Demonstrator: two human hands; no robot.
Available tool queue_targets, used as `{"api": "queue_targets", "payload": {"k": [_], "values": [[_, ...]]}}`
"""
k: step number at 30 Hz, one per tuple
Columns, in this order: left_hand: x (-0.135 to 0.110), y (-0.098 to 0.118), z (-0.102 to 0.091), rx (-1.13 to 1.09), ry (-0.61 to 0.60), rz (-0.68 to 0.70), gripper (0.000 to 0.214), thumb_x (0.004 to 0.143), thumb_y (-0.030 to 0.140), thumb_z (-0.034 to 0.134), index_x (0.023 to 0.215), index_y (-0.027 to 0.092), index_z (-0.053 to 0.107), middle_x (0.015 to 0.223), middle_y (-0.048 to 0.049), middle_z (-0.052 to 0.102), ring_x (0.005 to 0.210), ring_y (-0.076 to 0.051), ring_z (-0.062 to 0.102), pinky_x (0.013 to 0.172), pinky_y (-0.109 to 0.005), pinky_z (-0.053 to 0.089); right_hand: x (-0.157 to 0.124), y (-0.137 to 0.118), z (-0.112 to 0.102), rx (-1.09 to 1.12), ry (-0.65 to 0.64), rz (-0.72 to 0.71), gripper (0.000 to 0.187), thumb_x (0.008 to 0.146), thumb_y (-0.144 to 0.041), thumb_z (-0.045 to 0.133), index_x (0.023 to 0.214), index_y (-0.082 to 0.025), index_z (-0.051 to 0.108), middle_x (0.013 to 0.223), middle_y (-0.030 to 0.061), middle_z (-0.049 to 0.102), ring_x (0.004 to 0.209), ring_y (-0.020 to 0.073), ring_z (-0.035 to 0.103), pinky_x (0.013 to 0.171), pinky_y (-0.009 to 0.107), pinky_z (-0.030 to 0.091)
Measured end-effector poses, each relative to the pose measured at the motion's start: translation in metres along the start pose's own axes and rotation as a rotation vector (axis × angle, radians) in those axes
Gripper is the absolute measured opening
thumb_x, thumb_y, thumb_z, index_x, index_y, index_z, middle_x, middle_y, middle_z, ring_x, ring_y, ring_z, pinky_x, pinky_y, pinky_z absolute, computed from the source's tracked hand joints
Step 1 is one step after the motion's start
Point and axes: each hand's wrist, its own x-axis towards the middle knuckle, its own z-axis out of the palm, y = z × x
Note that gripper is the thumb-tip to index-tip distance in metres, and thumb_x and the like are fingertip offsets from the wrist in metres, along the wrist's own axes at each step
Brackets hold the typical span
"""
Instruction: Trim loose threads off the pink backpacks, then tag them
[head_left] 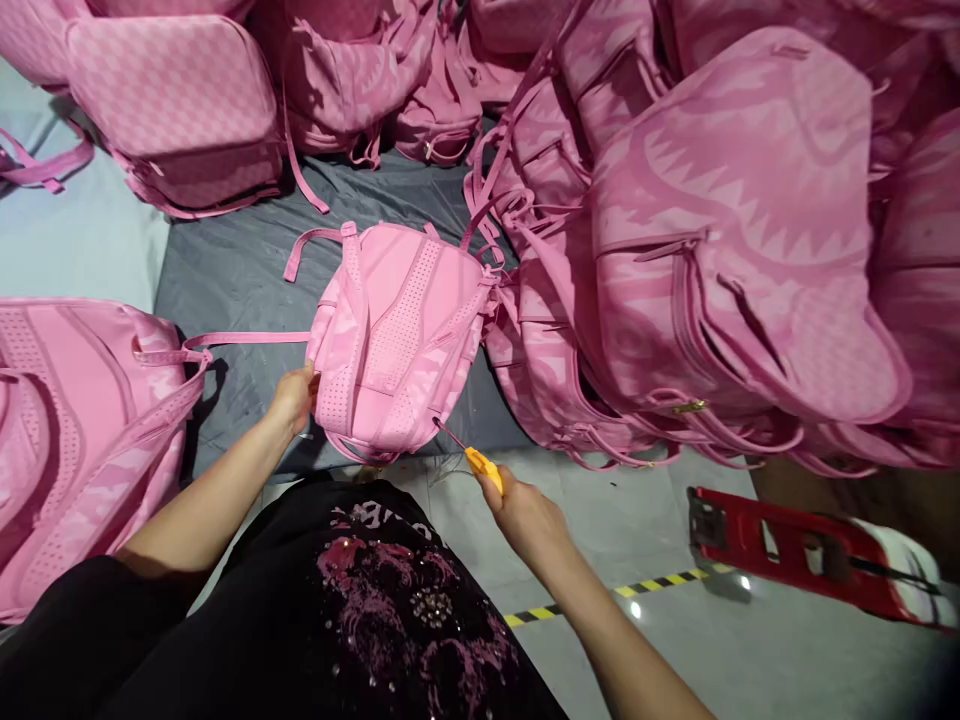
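Observation:
A small pink backpack [394,310] lies with its padded back and shoulder straps facing up, close in front of me. My left hand [295,398] is closed on its lower left side, with some fingers hidden by the bag. My right hand [525,510] is wrapped round a yellow-handled tool [484,468] with a thin, dark shaft. The shaft slants up and left, and its tip meets the backpack's lower right edge; whether it goes into the fabric I cannot tell. A loose strap [259,338] runs left from the bag.
A dark grey cloth [240,265] covers the surface under the bag. Larger pink backpacks stand around it: a camouflage one [750,230] at right, a checked one [176,110] at back left, another [97,390] at left. A red and white object [795,555] is at lower right above the tiled floor.

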Motion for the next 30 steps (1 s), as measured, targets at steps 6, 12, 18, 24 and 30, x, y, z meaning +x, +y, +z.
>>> {"api": "queue_targets", "payload": {"k": [6, 12, 18, 24, 30], "values": [[0.023, -0.005, 0.007, -0.417, -0.225, -0.314, 0.023, 0.096, 0.025, 0.047, 0.097, 0.01, 0.064, 0.067, -0.0055, 0.067, 0.07, -0.019, 0.069, 0.081, -0.033, 0.058, 0.011, -0.042, 0.057, 0.024, 0.079, 0.068, 0.038, 0.103, -0.045, 0.031, 0.113, -0.017, 0.055, 0.083, 0.0101, 0.073, 0.079, 0.0235, 0.072, 0.064, 0.028, 0.044], [0.037, -0.02, -0.002, -0.496, -0.478, -0.374, 0.043, 0.096, 0.036, 0.048, 0.125, 0.006, 0.058, 0.09, -0.0116, 0.075, 0.087, -0.024, 0.072, 0.098, -0.043, 0.053, 0.043, -0.083, 0.059, 0.151, 0.076, -0.015, 0.038, 0.102, -0.047, 0.033, 0.116, -0.019, 0.055, 0.091, 0.0107, 0.074, 0.086, 0.0256, 0.072, 0.068, 0.03, 0.045], [0.054, -0.03, -0.009, -0.53, -0.683, -0.394, 0.061, 0.097, 0.053, 0.037, 0.133, 0.005, 0.052, 0.108, -0.0183, 0.073, 0.114, -0.031, 0.065, 0.108, -0.051, 0.043, 0.053, -0.091, 0.06, 0.144, 0.149, 0.018, 0.037, 0.102, -0.047, 0.034, 0.12, -0.02, 0.052, 0.089, 0.0097, 0.073, 0.083, 0.0242, 0.071, 0.07, 0.03, 0.045], [0.055, -0.031, -0.012, -0.526, -0.851, -0.42, 0.081, 0.091, 0.069, 0.032, 0.141, 0.007, 0.045, 0.127, -0.0218, 0.064, 0.131, -0.036, 0.051, 0.112, -0.059, 0.034, 0.05, -0.071, 0.069, 0.191, 0.203, 0.204, 0.04, 0.103, -0.047, 0.028, 0.119, -0.018, 0.051, 0.089, 0.0108, 0.072, 0.083, 0.0234, 0.07, 0.069, 0.029, 0.043], [0.048, -0.027, -0.002, -0.514, -0.962, -0.344, 0.093, 0.084, 0.078, 0.035, 0.145, 0.009, 0.04, 0.14, -0.0219, 0.054, 0.14, -0.038, 0.038, 0.117, -0.061, 0.024, 0.068, -0.077, 0.062, 0.232, 0.133, 0.241, 0.041, 0.102, -0.048, 0.032, 0.12, -0.017, 0.053, 0.092, 0.012, 0.071, 0.089, 0.0241, 0.07, 0.073, 0.03, 0.045]]}}
